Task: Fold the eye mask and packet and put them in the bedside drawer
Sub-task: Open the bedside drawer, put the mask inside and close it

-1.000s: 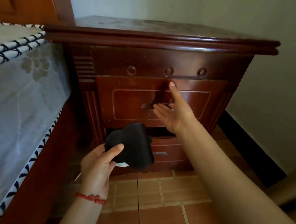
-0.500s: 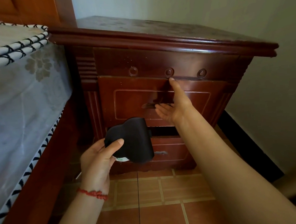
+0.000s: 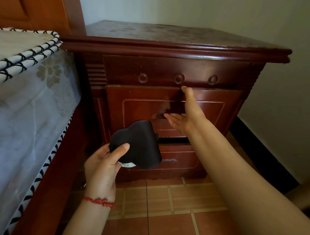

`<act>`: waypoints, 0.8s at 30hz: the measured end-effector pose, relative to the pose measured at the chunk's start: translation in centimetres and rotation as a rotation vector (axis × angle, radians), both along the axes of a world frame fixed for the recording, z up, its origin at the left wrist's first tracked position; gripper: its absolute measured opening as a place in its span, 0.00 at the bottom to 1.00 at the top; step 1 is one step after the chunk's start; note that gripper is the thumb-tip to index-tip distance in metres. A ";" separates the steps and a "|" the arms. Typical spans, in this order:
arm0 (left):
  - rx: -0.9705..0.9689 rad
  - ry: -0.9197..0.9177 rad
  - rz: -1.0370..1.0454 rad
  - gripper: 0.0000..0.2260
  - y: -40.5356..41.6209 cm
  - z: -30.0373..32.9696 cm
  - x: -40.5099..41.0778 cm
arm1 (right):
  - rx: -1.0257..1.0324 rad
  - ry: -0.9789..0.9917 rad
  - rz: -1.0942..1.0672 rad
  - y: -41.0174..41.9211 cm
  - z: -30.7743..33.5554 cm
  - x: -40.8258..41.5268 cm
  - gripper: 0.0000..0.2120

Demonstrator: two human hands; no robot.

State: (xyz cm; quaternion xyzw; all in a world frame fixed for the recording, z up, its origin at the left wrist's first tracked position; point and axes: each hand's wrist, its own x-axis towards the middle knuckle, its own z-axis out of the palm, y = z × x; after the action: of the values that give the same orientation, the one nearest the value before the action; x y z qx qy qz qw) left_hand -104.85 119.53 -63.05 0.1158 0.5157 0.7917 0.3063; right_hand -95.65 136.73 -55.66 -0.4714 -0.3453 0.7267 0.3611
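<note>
— Hands?
— Left hand pinches the folded mask and packet; right hand, fingers straight, touches the drawer.
— Room?
— Nightstand beside the bed, tiled floor, pale wall.

We can read no text, label, brand, number or sign anywhere here. The pale packet peeking out beneath the folded black eye mask carries some greenish print, but it is too small and too hidden for us to make out. The bedside cabinet bears only carved rings.
</note>
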 end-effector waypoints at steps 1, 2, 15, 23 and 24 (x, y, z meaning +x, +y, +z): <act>0.006 -0.003 0.001 0.09 -0.1 0.2 0.0 | 0.003 -0.002 -0.004 -0.1 -0.1 0.2 0.34; 0.010 -0.002 0.001 0.08 -0.3 0.4 0.0 | 0.006 -0.003 -0.010 -0.3 -0.2 0.4 0.34; 0.047 0.018 -0.037 0.10 -3.1 1.7 0.2 | 0.027 -0.034 -0.054 -3.0 -1.0 1.9 0.36; 0.043 0.007 -0.067 0.09 -3.9 1.6 2.5 | 0.044 -0.010 -0.105 -4.4 -1.0 3.6 0.31; 0.037 0.008 -0.070 0.09 -3.9 1.6 2.7 | 0.046 -0.010 -0.106 -4.6 -1.0 3.8 0.30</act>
State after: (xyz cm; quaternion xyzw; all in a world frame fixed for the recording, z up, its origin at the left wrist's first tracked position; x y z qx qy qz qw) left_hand -102.14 115.61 -61.43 0.1424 0.4977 0.7896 0.3295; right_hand -91.87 132.12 -56.70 -0.4840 -0.3384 0.6962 0.4081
